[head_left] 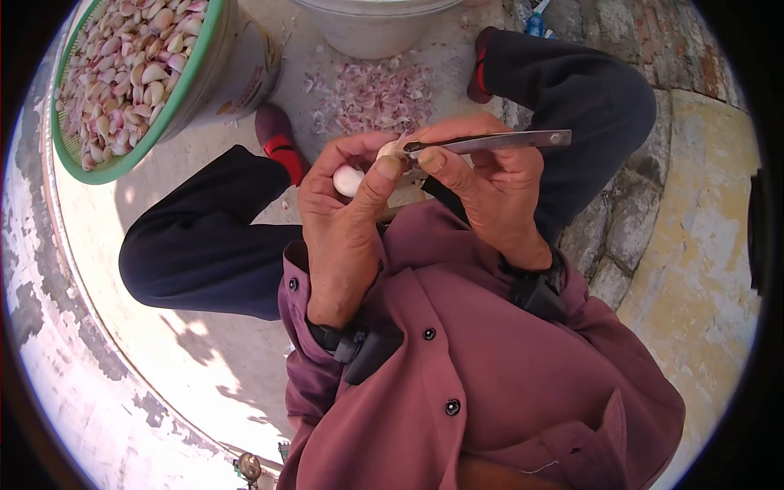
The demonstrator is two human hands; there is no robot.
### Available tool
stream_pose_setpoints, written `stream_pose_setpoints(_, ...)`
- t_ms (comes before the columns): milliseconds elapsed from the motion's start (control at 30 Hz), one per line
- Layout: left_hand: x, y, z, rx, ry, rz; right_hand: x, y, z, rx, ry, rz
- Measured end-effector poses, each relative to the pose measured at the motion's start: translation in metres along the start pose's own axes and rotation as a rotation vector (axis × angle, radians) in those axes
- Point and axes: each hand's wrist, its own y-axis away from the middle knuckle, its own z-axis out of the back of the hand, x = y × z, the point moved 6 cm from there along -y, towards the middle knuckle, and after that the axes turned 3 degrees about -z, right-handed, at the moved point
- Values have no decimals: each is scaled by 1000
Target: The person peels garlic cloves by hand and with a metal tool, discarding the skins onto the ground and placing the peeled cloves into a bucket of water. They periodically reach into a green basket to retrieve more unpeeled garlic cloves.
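In front of my chest, my left hand (347, 204) is closed on a garlic clove (390, 150), pinched between thumb and fingers. A second, smooth whitish clove (349, 180) rests lower in the same hand, against the curled fingers. My right hand (494, 175) is wrapped round flat metal tweezers (514, 140), whose riveted end sticks out to the right. The tip of the tweezers meets the pinched clove, where the fingers partly hide it.
At the upper left, a green-rimmed basket (129, 167) heaped with unpeeled garlic cloves (122, 82) sits on a bucket (245, 77). Garlic skins (371, 94) litter the ground between my feet. A pale tub (376, 28) stands beyond them. Stone edging (633, 216) runs along the right.
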Motion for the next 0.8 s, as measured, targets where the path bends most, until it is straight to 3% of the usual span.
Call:
stream_pose_setpoints(233, -3, -2, 4, 27, 16, 18, -32, -16, 44, -192, 59, -75)
stream_pose_setpoints(400, -4, -1, -5, 7, -144, -70, -18, -4, 16, 32, -186, -127)
stream_pose_setpoints(467, -10, 1, -7, 13, -387, -203, -16, -1, 11, 38, -241, -190)
stream_pose_setpoints(567, -12, 2, -9, 50, -455, -250, -16, -1, 11, 46, -161, -175)
stream_pose_setpoints(800, -12, 2, -9, 55, -424, -262, -13, 1, 12, 45, -283, -262)
